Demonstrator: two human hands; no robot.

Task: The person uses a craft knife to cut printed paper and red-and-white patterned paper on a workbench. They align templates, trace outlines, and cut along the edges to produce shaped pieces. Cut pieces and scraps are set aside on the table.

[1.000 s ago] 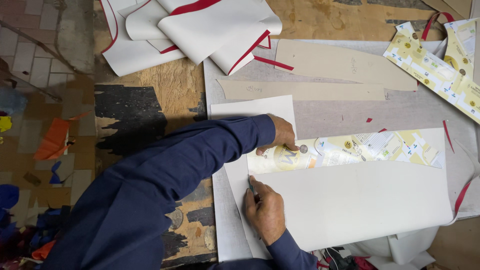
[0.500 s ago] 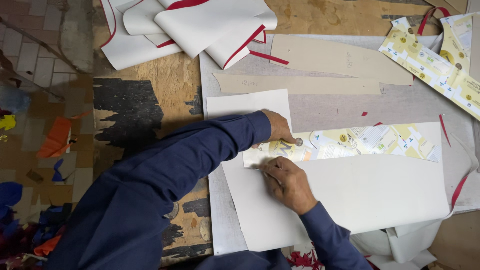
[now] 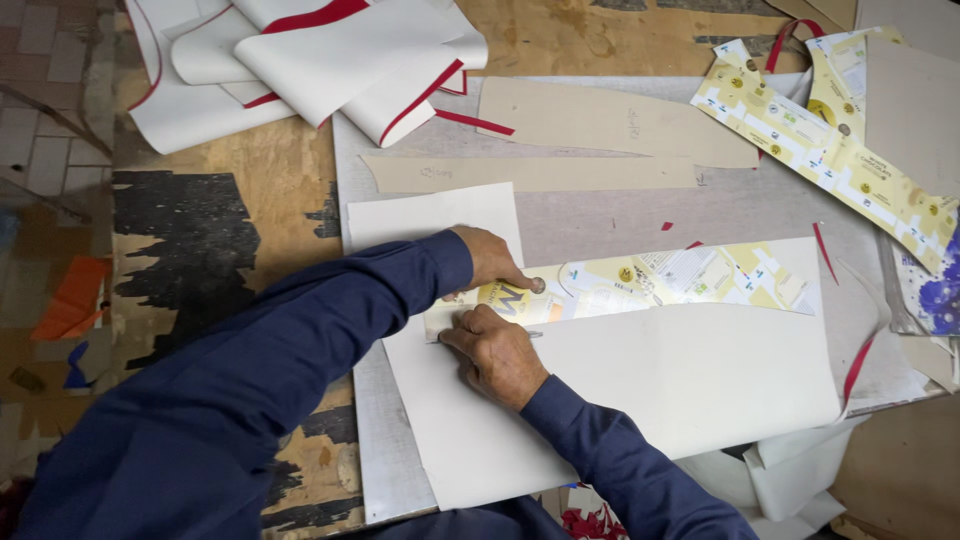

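A large white sheet [image 3: 690, 385] lies on a grey board [image 3: 620, 210]. Across its upper edge rests a long yellow printed card strip [image 3: 680, 280]. My left hand [image 3: 492, 260] reaches over from the left and presses down on the strip's left end with its fingertips. Just below it, my right hand [image 3: 500, 355] is closed on a thin pen-like tool [image 3: 533, 334], whose tip sits against the strip's lower edge on the white sheet. Most of the tool is hidden by the fingers.
Two plain beige card strips [image 3: 600, 120] lie at the back of the board. A pile of white sheets with red edging [image 3: 330, 55] sits at the back left, more yellow printed strips [image 3: 820, 140] at the right. Red offcuts [image 3: 858, 365] lie about. The worn wooden table [image 3: 240, 210] shows at the left.
My right hand has moved up from the lower part of the white sheet to the strip's lower edge, close under my left hand. The left hand stays on the strip.
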